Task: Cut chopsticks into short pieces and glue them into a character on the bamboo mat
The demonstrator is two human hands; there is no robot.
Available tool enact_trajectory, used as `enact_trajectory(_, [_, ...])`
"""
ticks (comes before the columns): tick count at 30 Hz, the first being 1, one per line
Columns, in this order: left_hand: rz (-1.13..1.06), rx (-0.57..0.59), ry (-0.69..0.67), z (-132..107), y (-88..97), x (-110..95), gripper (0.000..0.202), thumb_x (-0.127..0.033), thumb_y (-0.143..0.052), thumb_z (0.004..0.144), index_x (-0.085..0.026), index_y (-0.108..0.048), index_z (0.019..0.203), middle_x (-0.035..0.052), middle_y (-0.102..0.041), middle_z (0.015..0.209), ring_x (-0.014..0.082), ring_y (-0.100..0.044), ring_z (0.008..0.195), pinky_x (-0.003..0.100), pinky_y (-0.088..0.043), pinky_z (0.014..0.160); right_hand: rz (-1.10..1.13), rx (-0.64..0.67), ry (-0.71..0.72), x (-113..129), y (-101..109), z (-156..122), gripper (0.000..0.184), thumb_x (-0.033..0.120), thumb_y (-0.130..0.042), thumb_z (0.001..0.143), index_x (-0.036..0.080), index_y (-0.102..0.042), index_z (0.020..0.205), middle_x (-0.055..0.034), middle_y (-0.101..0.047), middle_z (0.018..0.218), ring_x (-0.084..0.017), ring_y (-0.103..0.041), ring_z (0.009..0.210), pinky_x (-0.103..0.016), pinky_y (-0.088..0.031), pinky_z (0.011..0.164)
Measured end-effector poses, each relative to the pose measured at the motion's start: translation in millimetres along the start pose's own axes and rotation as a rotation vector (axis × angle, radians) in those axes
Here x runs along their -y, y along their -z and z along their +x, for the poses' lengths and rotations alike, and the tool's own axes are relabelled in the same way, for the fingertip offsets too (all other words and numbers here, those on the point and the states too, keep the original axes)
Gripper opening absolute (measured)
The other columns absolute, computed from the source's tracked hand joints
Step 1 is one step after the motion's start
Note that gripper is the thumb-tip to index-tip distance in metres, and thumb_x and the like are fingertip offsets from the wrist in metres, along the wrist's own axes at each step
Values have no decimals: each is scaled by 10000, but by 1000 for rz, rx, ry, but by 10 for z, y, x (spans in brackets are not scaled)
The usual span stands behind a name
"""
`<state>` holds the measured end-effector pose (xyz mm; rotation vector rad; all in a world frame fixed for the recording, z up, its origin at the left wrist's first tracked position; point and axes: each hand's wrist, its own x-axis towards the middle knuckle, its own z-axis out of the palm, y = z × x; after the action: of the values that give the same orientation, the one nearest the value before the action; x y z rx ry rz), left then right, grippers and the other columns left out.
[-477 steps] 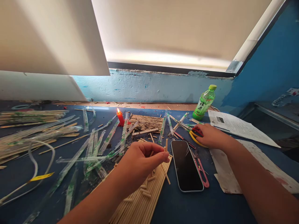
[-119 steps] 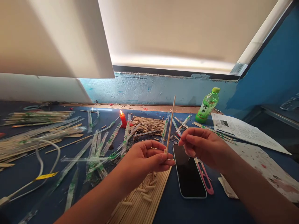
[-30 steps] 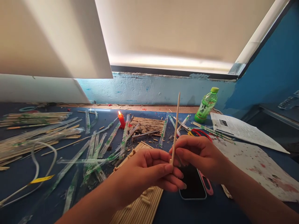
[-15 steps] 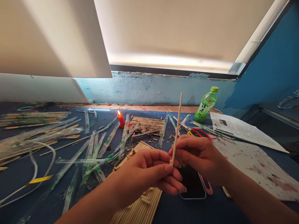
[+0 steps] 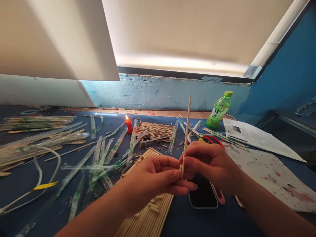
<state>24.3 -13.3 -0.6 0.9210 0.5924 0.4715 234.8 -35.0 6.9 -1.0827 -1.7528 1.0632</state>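
Between my two hands a thin wooden chopstick (image 5: 188, 128) stands nearly upright. My left hand (image 5: 161, 174) pinches its lower end, where a short cut stick piece (image 5: 180, 167) lies against it. The fingers of my right hand (image 5: 207, 163) are closed on the chopstick just above that spot. Below my left hand lies a flat panel of sticks side by side (image 5: 150, 217), with several short pieces on it. A phone (image 5: 203, 197) with a dark screen lies under my right hand.
A red candle (image 5: 128, 125) burns behind my hands. Clear-green wrappers (image 5: 98, 158) and stick bundles (image 5: 37, 123) cover the left. Beyond lies a second, darker stick panel (image 5: 158, 131). Red-handled scissors (image 5: 214, 140), a green tea bottle (image 5: 218, 110), printed paper (image 5: 259, 140) and a white cable (image 5: 37, 168) lie around.
The chopstick and both hands have shifted slightly left and up. My left hand's lower fingers have drawn in a little. The grip on the chopstick stays the same.
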Motion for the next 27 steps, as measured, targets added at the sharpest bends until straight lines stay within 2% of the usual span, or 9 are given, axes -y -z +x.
enact_trajectory(10, [-17, 5, -17, -8, -9, 16, 163, -243, -779, 857, -134, -769, 979, 99, -795, 990, 196, -762, 952, 224, -601, 844, 130, 28, -74, -2, -27, 9, 177, 355, -691, 912, 179, -687, 906, -34, -663, 826, -157, -633, 740, -289, -520, 665])
enact_trajectory(13, [-25, 5, -23, -2, -2, 7, 159, -242, -799, 838, -147, -774, 963, 83, -799, 976, 187, -762, 945, 211, -603, 828, 81, 34, -49, 27, 1, 6, 192, 377, -657, 934, 190, -689, 906, -23, -656, 798, -145, -615, 709, -280, -505, 652])
enact_trajectory(15, [-24, -12, -14, 2, 2, -8, 170, -240, -811, 825, -147, -772, 961, 83, -801, 967, 187, -764, 938, 209, -605, 821, -49, -3, -27, 29, 94, 22, 236, 409, -588, 969, 207, -705, 938, -22, -659, 791, -149, -606, 706, -285, -495, 658])
enact_trajectory(17, [-16, -39, -8, 7, 3, -21, 191, -244, -824, 811, -141, -765, 961, 90, -802, 972, 199, -765, 943, 222, -608, 824, -259, -75, -57, -19, 263, 55, 272, 426, -526, 990, 230, -709, 1033, -41, -691, 865, -177, -630, 763, -304, -497, 690])
enact_trajectory(19, [-6, -72, -8, 12, 4, -26, 209, -248, -827, 806, -134, -752, 965, 98, -800, 976, 214, -764, 950, 245, -609, 837, -589, -160, -168, -134, 482, 97, 275, 389, -552, 965, 249, -680, 1163, -76, -708, 1067, -229, -654, 921, -334, -496, 768])
enact_trajectory(21, [8, -104, -12, 18, 2, -22, 219, -247, -821, 809, -125, -734, 969, 112, -796, 985, 229, -761, 961, 271, -608, 852, -951, -200, -329, -301, 698, 137, 373, 312, -615, 894, 217, -646, 1253, -127, -668, 1217, -294, -620, 1091, -362, -472, 866])
enact_trajectory(22, [16, -119, -15, 21, -1, -17, 222, -247, -818, 811, -122, -725, 969, 119, -794, 992, 236, -760, 968, 284, -607, 859, -986, -193, -381, -392, 786, 153, 408, 282, -659, 845, 179, -658, 1239, -163, -670, 1203, -328, -617, 1104, -372, -471, 864])
enact_trajectory(24, [28, -152, -35, 25, -11, -10, 232, -247, -825, 799, -123, -707, 956, 125, -791, 995, 245, -760, 964, 310, -608, 863, -998, -155, -437, -560, 908, 179, 398, 270, -698, 793, 186, -691, 1182, -150, -713, 1094, -317, -659, 1014, -346, -484, 812])
enact_trajectory(27, [33, -211, -82, 22, -36, -15, 250, -236, -842, 772, -134, -677, 931, 113, -792, 954, 248, -766, 932, 335, -612, 853, -1020, -147, -485, -736, 969, 209, 411, 284, -704, 772, 178, -689, 1169, -144, -723, 1040, -304, -673, 954, -333, -477, 782])
